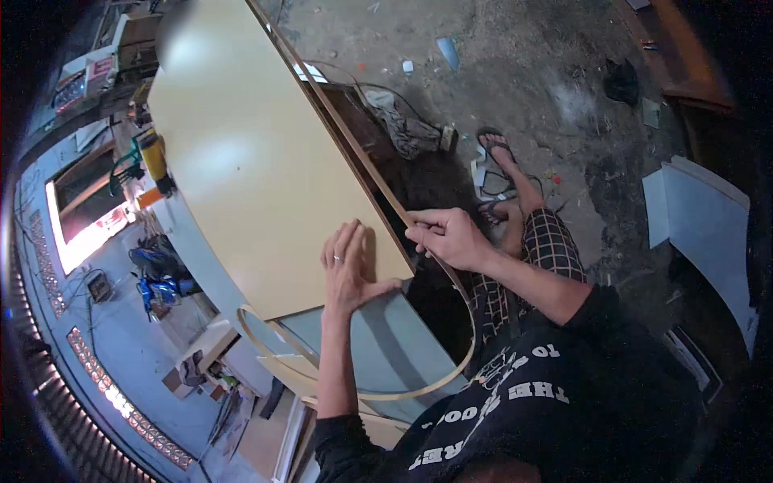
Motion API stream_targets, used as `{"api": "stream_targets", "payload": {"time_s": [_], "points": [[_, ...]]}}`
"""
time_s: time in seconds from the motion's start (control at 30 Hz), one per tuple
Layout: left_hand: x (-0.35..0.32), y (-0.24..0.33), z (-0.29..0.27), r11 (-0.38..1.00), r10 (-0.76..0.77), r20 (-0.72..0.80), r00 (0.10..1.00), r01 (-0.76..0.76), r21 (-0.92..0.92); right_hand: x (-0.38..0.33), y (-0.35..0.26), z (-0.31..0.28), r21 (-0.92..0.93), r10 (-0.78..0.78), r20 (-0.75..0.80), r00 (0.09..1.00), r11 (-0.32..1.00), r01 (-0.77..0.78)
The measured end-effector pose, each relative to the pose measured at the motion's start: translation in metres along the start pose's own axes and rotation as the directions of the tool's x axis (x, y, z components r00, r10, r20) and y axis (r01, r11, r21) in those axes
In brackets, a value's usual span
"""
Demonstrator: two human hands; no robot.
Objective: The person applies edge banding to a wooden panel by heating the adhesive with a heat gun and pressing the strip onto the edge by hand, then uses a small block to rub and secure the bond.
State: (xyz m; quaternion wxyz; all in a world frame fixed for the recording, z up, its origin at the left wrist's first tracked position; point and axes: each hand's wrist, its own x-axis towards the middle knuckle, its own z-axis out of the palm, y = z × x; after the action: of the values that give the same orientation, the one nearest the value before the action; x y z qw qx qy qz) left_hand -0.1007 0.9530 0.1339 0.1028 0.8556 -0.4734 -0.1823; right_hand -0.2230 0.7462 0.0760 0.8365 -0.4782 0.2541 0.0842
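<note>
A large cream-coloured board (258, 177) lies on a pale blue-grey work surface (394, 338), its long edge facing my right side. My left hand (346, 270) rests on the board near its close corner, fingers stretched out and thumb spread along the short edge. In my right hand (455, 237), thumb and fingers pinch a thin, light wood-coloured edge-banding strip (366, 161). From there the strip runs away beside the long edge, with a narrow gap between them. Its other part curls in a wide loop past my body and over the work surface.
A yellow-and-black tool (153, 157) stands beyond the board's left edge. White panels (700, 233) stand at the right. A crumpled cloth (394, 121) and scraps lie on the dirty floor (523, 72). A brown wooden piece (676, 48) is at the upper right.
</note>
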Motion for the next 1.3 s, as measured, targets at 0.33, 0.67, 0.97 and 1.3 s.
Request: {"api": "stream_targets", "payload": {"time_s": [0.33, 0.67, 0.97, 1.3], "points": [[0.0, -0.018, 0.008, 0.99, 0.139, -0.058, 0.989, -0.137, 0.022, -0.033, 0.034, 0.016, -0.171, 0.089, -0.006, 0.996, 0.981, -0.089], [0.0, -0.02, 0.013, 0.989, 0.146, -0.097, 0.985, -0.148, -0.019, -0.029, 0.061, 0.023, -0.072, -0.005, -0.037, 0.999, 0.997, 0.003], [0.001, -0.017, 0.01, 0.993, 0.112, -0.101, 0.989, -0.116, -0.031, -0.027, 0.06, 0.025, -0.113, 0.041, -0.028, 0.999, 0.993, -0.044], [-0.002, -0.021, 0.01, 0.992, 0.106, -0.128, 0.986, -0.114, -0.06, -0.022, 0.053, 0.024, -0.029, 0.107, 0.041, 0.993, 0.994, -0.106]]}}
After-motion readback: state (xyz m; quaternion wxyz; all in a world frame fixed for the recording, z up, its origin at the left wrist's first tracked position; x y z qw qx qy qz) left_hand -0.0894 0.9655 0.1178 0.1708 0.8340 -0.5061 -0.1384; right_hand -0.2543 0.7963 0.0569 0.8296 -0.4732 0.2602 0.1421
